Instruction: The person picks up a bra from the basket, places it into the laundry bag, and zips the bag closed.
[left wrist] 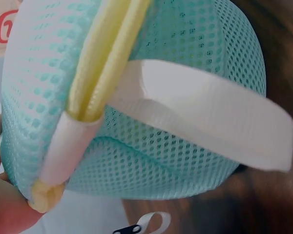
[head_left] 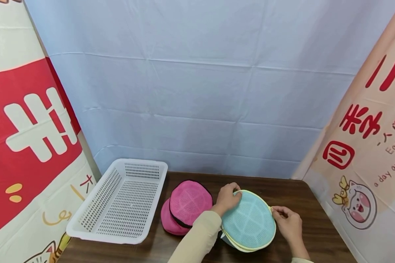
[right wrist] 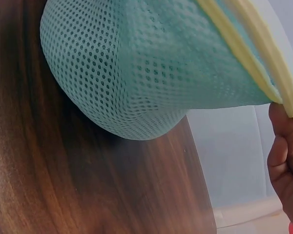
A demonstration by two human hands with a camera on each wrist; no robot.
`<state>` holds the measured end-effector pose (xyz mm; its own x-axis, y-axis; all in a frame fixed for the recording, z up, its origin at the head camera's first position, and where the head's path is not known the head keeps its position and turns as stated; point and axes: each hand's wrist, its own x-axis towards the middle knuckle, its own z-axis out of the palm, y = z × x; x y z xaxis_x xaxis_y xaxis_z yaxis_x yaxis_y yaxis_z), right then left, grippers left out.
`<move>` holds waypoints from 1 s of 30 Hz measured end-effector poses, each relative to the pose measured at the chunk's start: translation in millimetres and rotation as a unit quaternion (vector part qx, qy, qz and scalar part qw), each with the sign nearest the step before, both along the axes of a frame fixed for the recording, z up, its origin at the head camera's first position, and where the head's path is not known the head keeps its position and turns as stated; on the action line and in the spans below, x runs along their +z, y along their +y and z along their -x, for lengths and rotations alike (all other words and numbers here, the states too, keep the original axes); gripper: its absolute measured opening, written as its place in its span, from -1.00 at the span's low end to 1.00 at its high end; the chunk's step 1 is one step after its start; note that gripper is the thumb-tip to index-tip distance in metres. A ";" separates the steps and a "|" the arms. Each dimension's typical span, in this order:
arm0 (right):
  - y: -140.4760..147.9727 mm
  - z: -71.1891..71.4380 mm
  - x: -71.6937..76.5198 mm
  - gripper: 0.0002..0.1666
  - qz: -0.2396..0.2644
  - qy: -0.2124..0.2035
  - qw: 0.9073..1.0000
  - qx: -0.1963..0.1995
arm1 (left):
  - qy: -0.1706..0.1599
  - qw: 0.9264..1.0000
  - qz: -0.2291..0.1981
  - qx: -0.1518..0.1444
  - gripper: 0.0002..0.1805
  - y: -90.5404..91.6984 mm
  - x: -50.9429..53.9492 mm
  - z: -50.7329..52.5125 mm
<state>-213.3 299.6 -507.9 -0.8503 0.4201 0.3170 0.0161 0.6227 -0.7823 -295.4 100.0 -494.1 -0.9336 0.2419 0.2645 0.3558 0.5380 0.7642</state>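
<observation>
A light-blue mesh laundry bag (head_left: 249, 219) with yellow zip trim stands tilted at the table's right half. My left hand (head_left: 228, 199) grips its upper left rim, thumb on the mesh. In the left wrist view part of that hand shows at the edge, by the bag's trim, and a white strap (left wrist: 210, 112) loops out from the bag's side. At the right rim my right hand (head_left: 288, 223) pinches the end of the yellow trim; the right wrist view shows its fingers (right wrist: 283, 151) there. Whether a zip pull lies between them is hidden.
Left of the blue bag lie pink mesh bags (head_left: 191, 202) with black trim, one overlapping another. A white slotted plastic basket (head_left: 118, 239) stands further left on the dark wooden table (head_left: 316, 223). Cloth curtains (head_left: 197, 91) enclose the back and sides. A black zip pull (left wrist: 129, 230) shows below the blue bag.
</observation>
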 end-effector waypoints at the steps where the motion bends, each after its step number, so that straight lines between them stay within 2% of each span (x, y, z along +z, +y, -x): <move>1: 0.1 0.3 0.2 -0.90 -0.002 0.002 1.000 0.000 | 0.004 1.000 -0.008 0.000 -0.94 0.2 -1.2 0.4; 10: 2.7 -3.2 2.0 -0.90 -0.023 0.020 0.999 0.026 | 0.004 0.997 -0.064 0.033 -0.95 3.8 -7.3 -0.9; 16: 2.5 -7.0 2.4 -0.92 -0.045 0.038 0.997 0.056 | 0.001 0.992 -0.108 0.072 -0.87 2.1 -8.1 -5.9; 20: 0.8 -6.0 0.1 -0.93 -0.051 0.028 0.997 0.060 | -0.014 0.987 -0.127 0.101 -0.86 -1.3 -11.5 -7.6; 23: 0.4 -5.2 -1.9 -0.94 -0.051 0.020 0.997 0.052 | -0.036 0.979 -0.158 0.125 -0.86 -3.7 -14.8 -8.0; 27: 0.8 -5.3 -3.9 -0.95 -0.051 0.015 0.997 0.049 | -0.070 0.962 -0.209 0.161 -0.85 -6.1 -17.5 -9.3; 30: 0.5 -6.5 -5.8 -0.95 -0.049 0.016 0.998 0.045 | -0.083 0.950 -0.238 0.182 -0.85 -6.9 -18.5 -11.2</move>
